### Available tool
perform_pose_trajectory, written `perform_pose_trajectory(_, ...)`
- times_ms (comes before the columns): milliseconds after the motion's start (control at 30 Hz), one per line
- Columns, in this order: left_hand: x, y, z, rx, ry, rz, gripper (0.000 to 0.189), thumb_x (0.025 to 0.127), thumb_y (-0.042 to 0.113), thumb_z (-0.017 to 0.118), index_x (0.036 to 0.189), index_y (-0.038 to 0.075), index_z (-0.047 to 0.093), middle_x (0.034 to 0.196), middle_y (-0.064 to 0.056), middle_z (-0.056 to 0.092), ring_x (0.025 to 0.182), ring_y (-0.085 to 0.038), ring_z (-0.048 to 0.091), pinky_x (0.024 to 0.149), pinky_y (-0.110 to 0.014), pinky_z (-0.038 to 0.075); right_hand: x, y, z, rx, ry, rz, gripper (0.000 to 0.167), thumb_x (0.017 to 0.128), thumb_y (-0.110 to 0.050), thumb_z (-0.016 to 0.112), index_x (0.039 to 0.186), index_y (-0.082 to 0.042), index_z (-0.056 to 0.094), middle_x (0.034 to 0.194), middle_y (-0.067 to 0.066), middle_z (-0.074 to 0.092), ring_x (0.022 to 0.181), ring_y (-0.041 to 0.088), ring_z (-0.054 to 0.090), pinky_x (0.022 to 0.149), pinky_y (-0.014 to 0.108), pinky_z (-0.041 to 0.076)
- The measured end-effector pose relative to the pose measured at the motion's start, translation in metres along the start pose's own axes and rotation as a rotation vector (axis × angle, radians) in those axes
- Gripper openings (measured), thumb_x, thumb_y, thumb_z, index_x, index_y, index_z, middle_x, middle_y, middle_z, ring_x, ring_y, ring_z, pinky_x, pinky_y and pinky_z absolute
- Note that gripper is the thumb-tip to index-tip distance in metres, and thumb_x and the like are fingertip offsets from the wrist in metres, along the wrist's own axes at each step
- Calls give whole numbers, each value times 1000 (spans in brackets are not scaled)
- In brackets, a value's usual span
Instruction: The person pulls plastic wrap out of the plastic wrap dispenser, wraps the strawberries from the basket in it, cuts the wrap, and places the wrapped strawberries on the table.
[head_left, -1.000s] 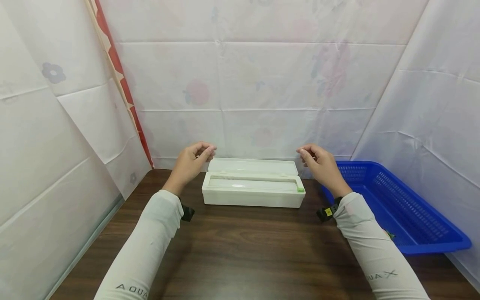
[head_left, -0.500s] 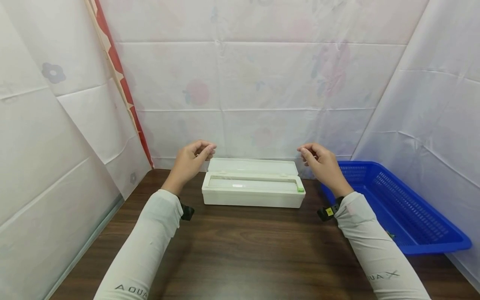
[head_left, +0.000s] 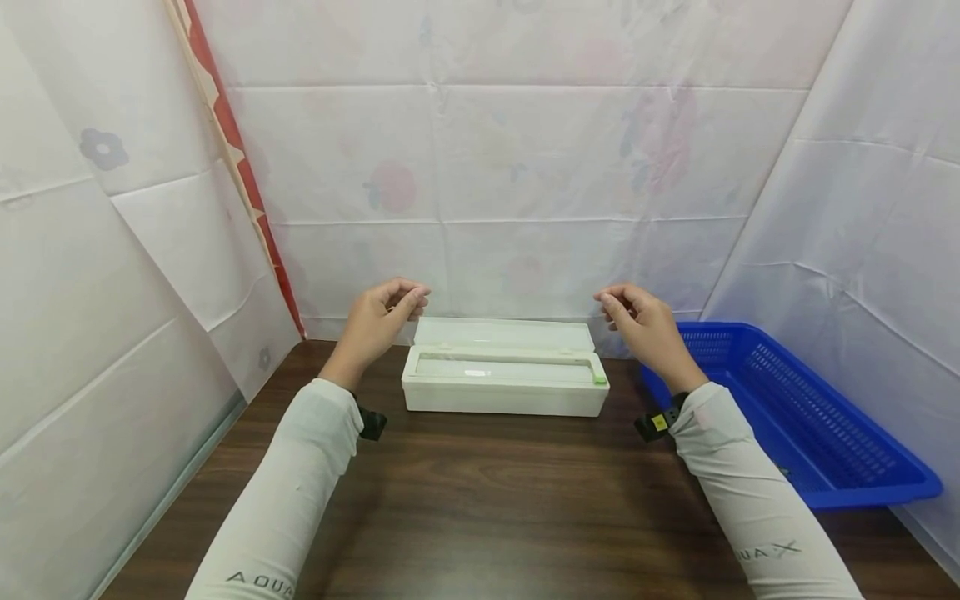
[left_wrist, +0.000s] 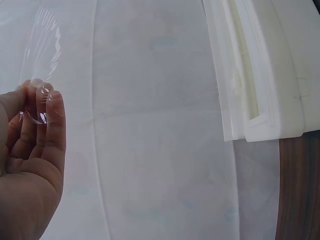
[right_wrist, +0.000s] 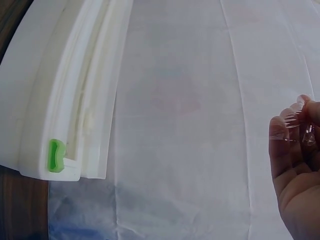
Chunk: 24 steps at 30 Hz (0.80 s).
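Note:
Clear cling film (left_wrist: 44,42) shows as creases and glints at my left fingertips, but barely shows in the head view. My left hand (head_left: 375,321) pinches one end of it, thumb against fingers. At the other end, my right hand (head_left: 642,327) pinches the film, which wraps over its fingertips in the right wrist view. Both hands are raised, apart, above and to either side of a white cling film dispenser (head_left: 506,400). Its lid (head_left: 502,334) is tilted back. A green slide cutter (right_wrist: 56,156) sits at the right end of its slot.
A blue plastic basket (head_left: 873,497) stands on the right, partly behind my right forearm, with a small green item in it mostly hidden. Dark wooden tabletop (head_left: 495,492) lies in front of the dispenser. White patterned sheets (head_left: 517,150) wall in the back and sides.
Both hands keep their pinch at almost the same height and spacing. The dispenser and basket stay put; the head view shifts only very slightly.

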<state>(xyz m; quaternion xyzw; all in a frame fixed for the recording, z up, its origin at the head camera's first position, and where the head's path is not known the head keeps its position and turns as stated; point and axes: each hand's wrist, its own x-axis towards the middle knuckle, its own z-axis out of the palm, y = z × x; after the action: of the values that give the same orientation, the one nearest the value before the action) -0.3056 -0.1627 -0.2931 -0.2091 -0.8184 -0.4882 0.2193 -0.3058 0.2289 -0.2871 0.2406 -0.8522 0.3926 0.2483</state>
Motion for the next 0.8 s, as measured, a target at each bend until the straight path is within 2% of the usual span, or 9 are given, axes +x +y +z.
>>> perform_pose_trajectory(233,-1,3,-2,4,9,0,32,103,36,58,112,10,72,96,-4,71,86,-16,69,78,-27,57,0,-1,0,17,8,1,33,107,-28,50,118,-2,67,95,8,65,81,15,62,72,24,57)
perform_pose_trajectory(367,-1,5,-2,8,9,-2,31,103,36,58,112,10,72,95,-3,71,87,-21,69,78,-29,57,0,-3,-1,17,18,11,34,107,-30,49,117,-3,67,93,6,63,81,19,62,72,27,57)
perform_pose_trajectory(533,-1,9,-4,17,12,17,32,103,34,57,113,8,72,95,-5,70,88,-25,69,80,-35,58,0,-6,-2,4,33,-1,33,107,-32,49,116,-7,68,91,5,63,79,21,63,69,24,55)
perform_pose_trajectory(800,-1,14,-6,1,27,51,29,103,29,58,111,4,71,95,-7,71,87,-26,68,77,-27,58,1,-9,-5,11,49,-36,30,107,-28,50,115,-6,68,90,6,63,78,22,62,68,22,54)
